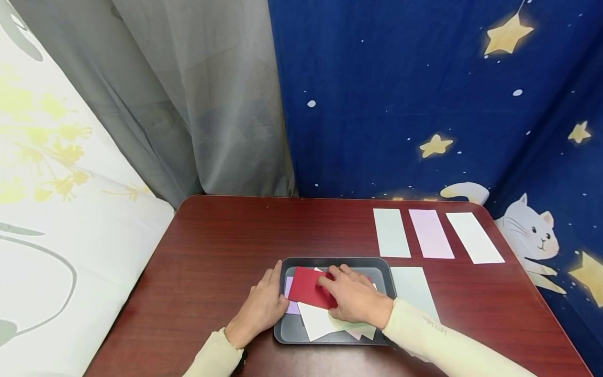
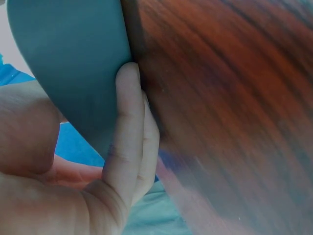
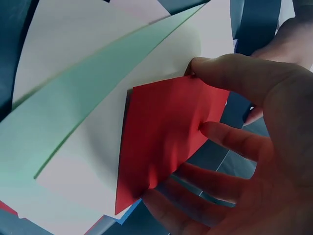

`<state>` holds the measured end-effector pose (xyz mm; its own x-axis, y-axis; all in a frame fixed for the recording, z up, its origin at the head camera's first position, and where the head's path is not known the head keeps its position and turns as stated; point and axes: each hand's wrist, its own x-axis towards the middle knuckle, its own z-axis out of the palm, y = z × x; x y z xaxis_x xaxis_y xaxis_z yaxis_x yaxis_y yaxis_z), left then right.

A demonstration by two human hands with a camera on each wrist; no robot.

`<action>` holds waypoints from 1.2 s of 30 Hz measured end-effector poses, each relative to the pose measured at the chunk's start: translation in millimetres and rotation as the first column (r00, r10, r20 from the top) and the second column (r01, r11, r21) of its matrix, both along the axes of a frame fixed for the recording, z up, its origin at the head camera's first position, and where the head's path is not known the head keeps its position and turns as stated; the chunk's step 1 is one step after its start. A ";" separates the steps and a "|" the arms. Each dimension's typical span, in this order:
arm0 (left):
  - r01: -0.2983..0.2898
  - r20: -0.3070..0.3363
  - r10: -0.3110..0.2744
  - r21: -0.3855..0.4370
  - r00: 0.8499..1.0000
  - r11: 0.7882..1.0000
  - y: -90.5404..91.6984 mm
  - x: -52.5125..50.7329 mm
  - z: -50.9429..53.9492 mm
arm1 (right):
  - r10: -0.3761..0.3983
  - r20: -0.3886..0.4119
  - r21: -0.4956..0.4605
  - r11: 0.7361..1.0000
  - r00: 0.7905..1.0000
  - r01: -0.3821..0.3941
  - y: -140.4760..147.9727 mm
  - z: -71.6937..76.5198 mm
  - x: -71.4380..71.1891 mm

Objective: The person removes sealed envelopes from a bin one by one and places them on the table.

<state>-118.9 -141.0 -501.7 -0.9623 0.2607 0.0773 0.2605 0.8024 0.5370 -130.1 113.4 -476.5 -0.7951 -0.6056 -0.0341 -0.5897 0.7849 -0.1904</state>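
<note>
A dark grey tray (image 1: 293,336) lies near the table's front, holding loose coloured paper pieces. My left hand (image 1: 261,303) holds its left side, thumb over the rim and fingers straight along the outer wall (image 2: 78,63); the thumb's tip is hidden in the left wrist view. Over the tray, my right hand (image 1: 355,298) grips a red paper piece (image 3: 156,132), its thumb at one edge and fingertips at the opposite one. Beneath the red piece lie a white piece (image 1: 316,322), a purple piece (image 1: 292,308) and a pale green piece (image 3: 102,73), overlapping at various angles.
On the table's back right, a pale green strip (image 1: 392,233), a lilac strip (image 1: 431,234) and a white strip (image 1: 475,238) lie in a row. Another pale green strip (image 1: 414,289) sits beside the tray, partly under my right forearm. Curtains hang behind the reddish-brown table (image 1: 212,262).
</note>
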 end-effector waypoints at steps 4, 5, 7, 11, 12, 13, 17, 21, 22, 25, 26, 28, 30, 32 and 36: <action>0.006 -0.012 -0.006 0.000 1.000 1.000 -0.2 0.0 0.0 | 0.009 -0.005 -0.011 1.000 1.000 -0.009 0.9 1.2 -0.2; 0.007 -0.018 -0.007 -0.002 1.000 1.000 -0.3 0.0 -0.6 | 0.013 -0.006 -0.014 1.000 1.000 -0.013 1.4 2.0 -0.2; 0.008 -0.028 -0.009 -0.005 1.000 1.000 -0.5 0.1 -1.4 | 0.030 -0.018 -0.022 0.999 0.999 -0.030 3.1 4.1 -0.2; 0.008 -0.042 -0.009 -0.008 0.999 1.000 -0.6 0.1 -2.1 | 0.075 -0.046 -0.050 0.996 0.996 -0.077 9.0 8.4 -0.6; 0.008 -0.043 -0.008 -0.008 0.999 1.000 -0.5 0.1 -2.1 | 0.086 -0.056 -0.057 0.994 0.995 -0.089 10.7 9.4 -0.6; 0.008 -0.043 -0.008 -0.008 0.999 1.000 -0.5 0.0 -1.9 | 0.091 -0.063 -0.063 0.993 0.994 -0.095 12.3 10.2 -0.4; 0.009 -0.040 -0.009 -0.009 0.999 1.000 -0.5 -0.2 -2.4 | 0.092 -0.096 -0.072 0.992 0.991 -0.100 18.3 13.0 1.9; 0.008 -0.029 -0.008 -0.005 1.000 1.000 -0.5 -0.2 -2.4 | 0.088 -0.134 -0.069 0.993 0.987 -0.098 26.2 14.7 4.6; 0.008 -0.026 -0.008 -0.004 1.000 1.000 -0.5 0.1 -2.0 | 0.088 -0.142 -0.068 0.993 0.986 -0.099 28.6 15.3 5.4; 0.006 -0.020 -0.006 0.001 1.000 1.000 -0.3 1.0 -1.1 | 0.087 -0.159 -0.078 0.992 0.983 -0.100 37.0 17.0 7.6; 0.004 -0.016 -0.004 0.001 1.000 1.000 -0.3 1.4 -1.1 | 0.086 -0.165 -0.081 0.992 0.983 -0.100 40.2 17.9 8.5; 0.003 -0.012 -0.003 0.002 1.000 1.000 -0.3 1.9 -0.9 | 0.080 -0.182 -0.087 0.991 0.980 -0.097 47.0 20.1 9.9; 0.001 -0.008 -0.001 0.000 1.000 1.000 -0.1 2.2 -0.9 | 0.070 -0.200 -0.097 0.991 0.977 -0.091 54.0 23.1 10.6; 0.001 -0.008 -0.001 0.000 1.000 1.000 0.1 2.2 -0.7 | 0.057 -0.216 -0.108 0.991 0.975 -0.082 61.1 26.7 11.2; -0.007 0.006 0.007 -0.002 1.000 1.000 0.7 2.6 -0.4 | 0.006 -0.201 -0.121 0.992 0.980 -0.030 76.5 33.1 13.0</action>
<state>-116.3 -140.3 -502.1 -0.9645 0.2544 0.0710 0.2519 0.8054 0.5365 -117.1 189.9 -443.4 -0.7671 -0.6096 0.1996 -0.6394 0.7518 -0.1614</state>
